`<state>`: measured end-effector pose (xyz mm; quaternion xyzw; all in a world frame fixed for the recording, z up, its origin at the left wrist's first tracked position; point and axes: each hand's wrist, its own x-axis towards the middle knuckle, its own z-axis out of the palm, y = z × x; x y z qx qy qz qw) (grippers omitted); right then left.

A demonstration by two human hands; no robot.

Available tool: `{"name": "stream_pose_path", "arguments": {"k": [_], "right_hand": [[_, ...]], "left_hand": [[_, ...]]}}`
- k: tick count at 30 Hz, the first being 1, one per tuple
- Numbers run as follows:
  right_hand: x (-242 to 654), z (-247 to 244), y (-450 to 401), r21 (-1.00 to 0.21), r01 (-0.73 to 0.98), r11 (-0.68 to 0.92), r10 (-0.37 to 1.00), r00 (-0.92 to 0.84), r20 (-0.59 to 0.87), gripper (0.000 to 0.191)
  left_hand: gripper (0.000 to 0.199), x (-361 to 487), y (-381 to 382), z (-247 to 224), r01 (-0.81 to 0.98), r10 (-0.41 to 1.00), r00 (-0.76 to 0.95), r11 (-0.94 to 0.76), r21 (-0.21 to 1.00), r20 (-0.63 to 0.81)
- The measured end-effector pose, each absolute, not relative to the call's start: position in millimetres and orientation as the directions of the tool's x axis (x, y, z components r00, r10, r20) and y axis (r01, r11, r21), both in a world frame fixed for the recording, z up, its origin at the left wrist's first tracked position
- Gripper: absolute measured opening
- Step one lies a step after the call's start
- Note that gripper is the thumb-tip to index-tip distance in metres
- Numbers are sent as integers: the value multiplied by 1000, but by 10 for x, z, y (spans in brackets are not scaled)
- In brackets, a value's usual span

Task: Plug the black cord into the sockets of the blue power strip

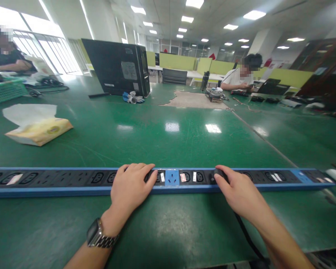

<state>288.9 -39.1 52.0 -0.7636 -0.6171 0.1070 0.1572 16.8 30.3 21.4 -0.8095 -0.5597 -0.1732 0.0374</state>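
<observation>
Where the black cord [248,237] runs down from beneath the right hand [242,194] towards the near edge of the table [168,228], its other end is out of sight, so I can't tell what it joins. The left wrist wears a watch [100,234]. The right hand is nearly closed, thumb and fingers pinching a black plug [223,175] at the face of the long blue and black power strip [179,189]. The plug looks to be at a socket, but whether it is fully in, part way in or only touching is hidden. The left hand [130,185] lies over the strip, fingers together and bent, thumb slightly apart; I can't tell whether it grips anything underneath. Between the hands, the blue socket [172,178] and the black sockets [199,177] beside it hold no plugs, and no other plug shows in the uncovered stretches. Farther off are a tissue pack [42,132], gloves [133,98] by a computer case [120,71], and a seated person [238,79].
</observation>
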Motion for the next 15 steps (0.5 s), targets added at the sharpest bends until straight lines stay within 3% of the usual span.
{"name": "stream_pose_path", "arguments": {"k": [12,15], "right_hand": [[2856,510,-326,-189,968,-167,985,171,7,47],[2805,467,-373,-88,977,-194,981,196,8,48]], "left_hand": [[39,170,300,219,916,894,318,-375,139,317],[39,164,302,214,915,893,323,-379,137,313]]}}
